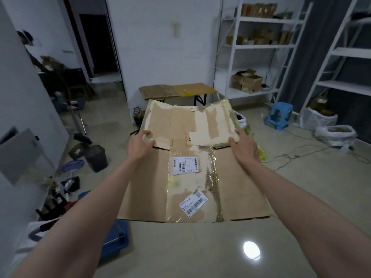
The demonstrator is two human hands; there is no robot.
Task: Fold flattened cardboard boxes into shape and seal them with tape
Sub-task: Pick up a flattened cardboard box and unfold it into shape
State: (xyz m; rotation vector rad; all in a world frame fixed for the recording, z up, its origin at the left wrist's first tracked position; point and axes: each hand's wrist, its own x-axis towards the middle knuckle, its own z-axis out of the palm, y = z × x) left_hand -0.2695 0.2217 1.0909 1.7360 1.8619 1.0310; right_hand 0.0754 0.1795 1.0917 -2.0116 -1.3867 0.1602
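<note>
Above the floor, a flattened cardboard box [192, 167], gripped at both far flaps by left hand [139, 144] and right hand [242, 145]; fingertips hidden underneath, perhaps curled.

A small storeroom or packing room. White metal shelving [259, 47] is standing at one o'clock, holding brown cardboard cartons [247, 80]; a second shelf unit [345, 55] is rising at two o'clock. A folding table [180, 91] is sitting at twelve o'clock against a white wall. A blue plastic stool [278, 115] and filled white sacks [333, 133] are resting on the tiled floor [190, 247], while clutter and a dark bin [96, 157] are crowding nine o'clock.
</note>
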